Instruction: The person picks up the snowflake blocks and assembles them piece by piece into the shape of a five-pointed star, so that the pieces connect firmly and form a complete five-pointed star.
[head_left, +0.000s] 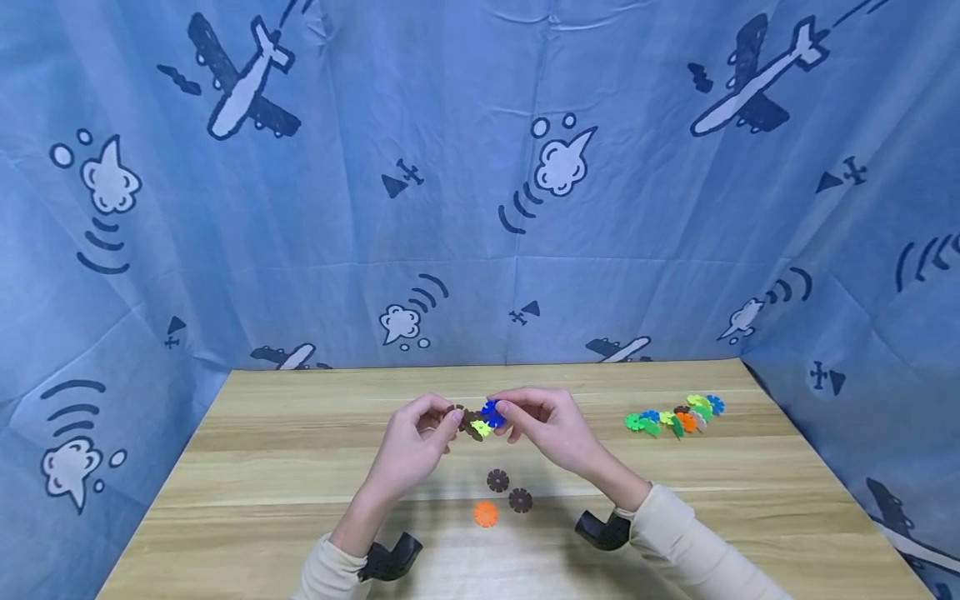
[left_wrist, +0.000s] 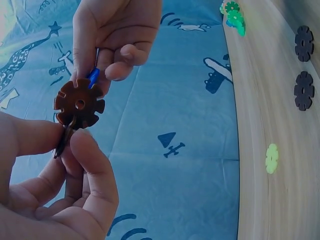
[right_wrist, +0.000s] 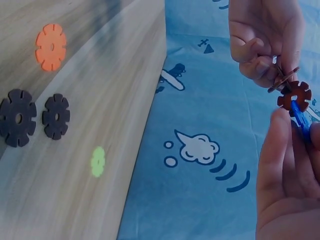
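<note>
My left hand (head_left: 408, 446) pinches one of the brown notched plastic discs between thumb and fingers. Joined to it at an angle is another brown disc (left_wrist: 67, 102), facing the left wrist view. From the other side my right hand (head_left: 555, 427) pinches a blue notched disc (head_left: 492, 413), seen nearly edge-on in the right wrist view. The blue disc (right_wrist: 301, 121) meets the brown disc's edge; whether their slots are engaged, I cannot tell. The hands hold these pieces above the table. A yellow-green disc (right_wrist: 98, 162) lies on the tabletop beyond, partly covered in the head view.
Nearer on the wooden table (head_left: 262, 467) lie two loose brown discs (head_left: 492, 481) and an orange disc (head_left: 486, 514). To the right sits a cluster of coloured discs (head_left: 684, 422). Blue printed cloth (head_left: 465, 208) surrounds the table's back and sides.
</note>
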